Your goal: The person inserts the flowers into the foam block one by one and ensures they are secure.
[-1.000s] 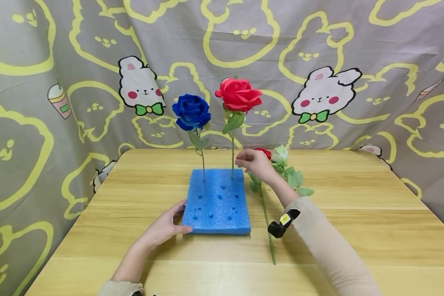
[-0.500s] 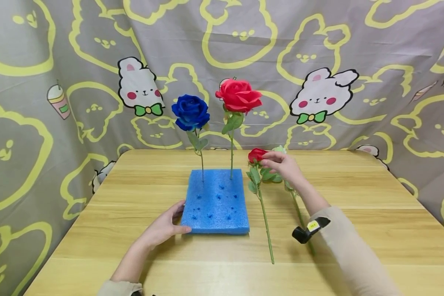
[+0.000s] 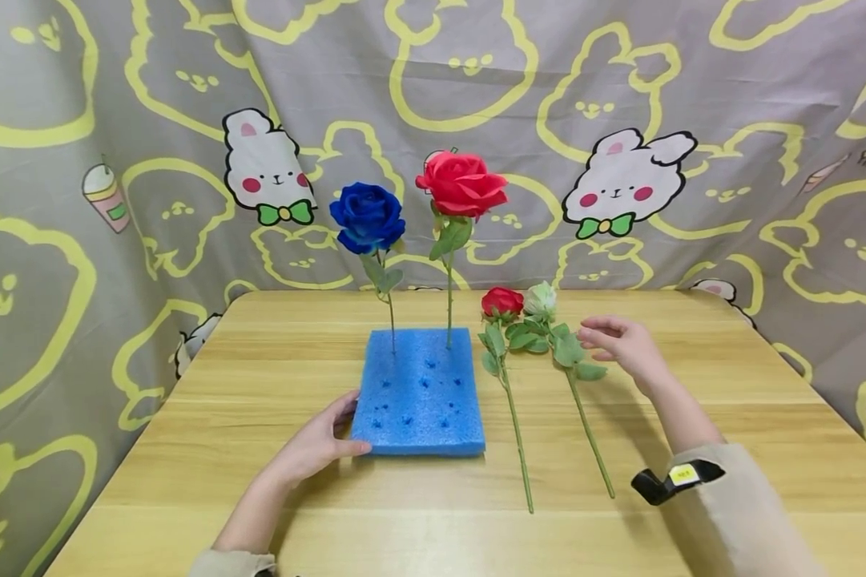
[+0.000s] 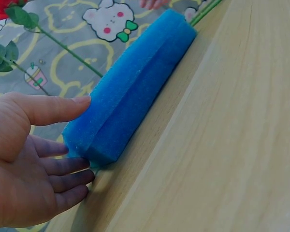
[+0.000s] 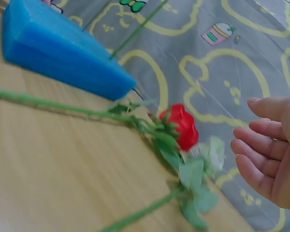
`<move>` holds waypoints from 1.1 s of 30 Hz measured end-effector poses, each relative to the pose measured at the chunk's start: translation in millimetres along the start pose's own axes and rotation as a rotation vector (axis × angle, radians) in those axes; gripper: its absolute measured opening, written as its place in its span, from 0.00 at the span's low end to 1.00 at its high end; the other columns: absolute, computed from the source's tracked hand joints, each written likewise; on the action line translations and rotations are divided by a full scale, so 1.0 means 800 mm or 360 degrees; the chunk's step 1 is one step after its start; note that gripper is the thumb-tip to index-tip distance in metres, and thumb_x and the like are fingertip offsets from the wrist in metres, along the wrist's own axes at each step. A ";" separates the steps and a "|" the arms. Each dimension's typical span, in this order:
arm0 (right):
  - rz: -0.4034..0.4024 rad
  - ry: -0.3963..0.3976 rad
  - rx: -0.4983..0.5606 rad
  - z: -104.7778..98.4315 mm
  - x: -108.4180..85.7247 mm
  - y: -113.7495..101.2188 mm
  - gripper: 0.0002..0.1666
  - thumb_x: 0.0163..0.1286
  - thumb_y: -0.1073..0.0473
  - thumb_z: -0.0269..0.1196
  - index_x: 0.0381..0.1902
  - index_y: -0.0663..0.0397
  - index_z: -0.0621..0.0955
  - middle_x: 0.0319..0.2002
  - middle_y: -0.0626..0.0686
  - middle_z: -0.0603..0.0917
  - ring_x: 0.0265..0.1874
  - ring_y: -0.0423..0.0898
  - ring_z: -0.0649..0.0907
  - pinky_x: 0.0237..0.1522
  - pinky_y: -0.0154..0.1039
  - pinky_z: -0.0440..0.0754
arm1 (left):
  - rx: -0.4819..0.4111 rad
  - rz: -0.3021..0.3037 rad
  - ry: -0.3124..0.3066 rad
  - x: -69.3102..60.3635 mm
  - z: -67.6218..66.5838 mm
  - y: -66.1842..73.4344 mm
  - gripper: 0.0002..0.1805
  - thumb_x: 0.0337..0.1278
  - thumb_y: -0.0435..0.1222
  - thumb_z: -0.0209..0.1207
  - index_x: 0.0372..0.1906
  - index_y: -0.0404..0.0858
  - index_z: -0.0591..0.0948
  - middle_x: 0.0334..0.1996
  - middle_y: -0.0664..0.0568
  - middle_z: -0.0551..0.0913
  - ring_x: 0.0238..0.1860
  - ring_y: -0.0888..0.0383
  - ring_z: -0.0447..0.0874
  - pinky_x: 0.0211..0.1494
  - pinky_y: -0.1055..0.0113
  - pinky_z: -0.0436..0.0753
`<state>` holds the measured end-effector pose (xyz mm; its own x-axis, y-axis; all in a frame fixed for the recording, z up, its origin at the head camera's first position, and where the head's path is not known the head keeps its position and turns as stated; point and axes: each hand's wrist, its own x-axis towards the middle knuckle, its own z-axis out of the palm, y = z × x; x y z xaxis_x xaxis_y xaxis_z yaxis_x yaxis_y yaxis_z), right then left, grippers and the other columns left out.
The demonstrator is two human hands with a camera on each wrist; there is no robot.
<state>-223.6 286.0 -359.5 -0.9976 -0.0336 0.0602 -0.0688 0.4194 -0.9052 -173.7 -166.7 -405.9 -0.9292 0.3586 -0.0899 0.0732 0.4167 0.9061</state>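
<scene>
My left hand (image 3: 314, 443) rests against the near left corner of a blue foam block (image 3: 418, 405). In the left wrist view, the thumb (image 4: 63, 108) lies along the block while the other fingers extend beside its end, loosely straight. An artificial blue rose (image 3: 368, 218) and a large red rose (image 3: 464, 184) stand upright in the block's far part. My right hand (image 3: 623, 350) hovers with relaxed fingers, holding nothing, just right of a white-green rose (image 3: 541, 300) lying on the table. A smaller red rose (image 3: 501, 303) lies beside it, nearer the block.
Several small holes dot the block's top (image 3: 425, 383). The lying stems point toward the near side of the wooden table (image 3: 259, 385). Behind the table hangs a grey curtain (image 3: 476, 88) with yellow outlines and rabbits.
My right hand has moved right, away from the standing red rose's stem and past the two lying roses, uncovering the white-green one. My left hand stays at the block.
</scene>
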 end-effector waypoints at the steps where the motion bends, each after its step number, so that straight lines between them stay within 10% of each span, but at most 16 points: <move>1: 0.0013 -0.0006 -0.0017 -0.003 -0.004 0.004 0.32 0.68 0.50 0.57 0.58 0.73 0.69 0.44 0.54 0.82 0.36 0.36 0.82 0.39 0.34 0.81 | 0.0002 -0.0001 -0.0002 0.000 0.000 0.001 0.47 0.46 0.35 0.68 0.69 0.29 0.55 0.65 0.34 0.62 0.65 0.38 0.58 0.65 0.44 0.56; 10: 0.0198 -0.0126 -0.0083 -0.008 -0.042 0.036 0.35 0.66 0.50 0.59 0.59 0.73 0.67 0.47 0.64 0.80 0.42 0.48 0.82 0.42 0.43 0.81 | -0.0005 0.0002 -0.0010 0.001 -0.001 0.001 0.46 0.47 0.35 0.67 0.69 0.29 0.55 0.64 0.33 0.62 0.65 0.37 0.57 0.66 0.45 0.56; 20: 0.0316 -0.0251 0.0217 0.012 -0.067 0.056 0.33 0.67 0.61 0.59 0.58 0.82 0.62 0.41 0.59 0.83 0.35 0.41 0.83 0.39 0.38 0.82 | -0.0012 0.0001 -0.0006 -0.001 -0.001 0.002 0.46 0.47 0.34 0.67 0.69 0.30 0.56 0.64 0.33 0.62 0.65 0.38 0.57 0.66 0.44 0.55; 33: 0.0287 -0.0146 -0.0149 0.035 -0.072 0.057 0.30 0.62 0.60 0.63 0.56 0.74 0.69 0.37 0.54 0.83 0.29 0.40 0.78 0.26 0.36 0.76 | 0.0010 -0.0018 0.0006 0.000 0.001 0.002 0.47 0.46 0.35 0.68 0.69 0.30 0.55 0.64 0.34 0.63 0.65 0.38 0.58 0.66 0.44 0.56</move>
<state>-169.1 281.7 -416.0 -0.9894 -0.0309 -0.1418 0.1066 0.5083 -0.8545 -173.2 -165.5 -404.7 -0.9314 0.3504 -0.0986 0.0648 0.4262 0.9023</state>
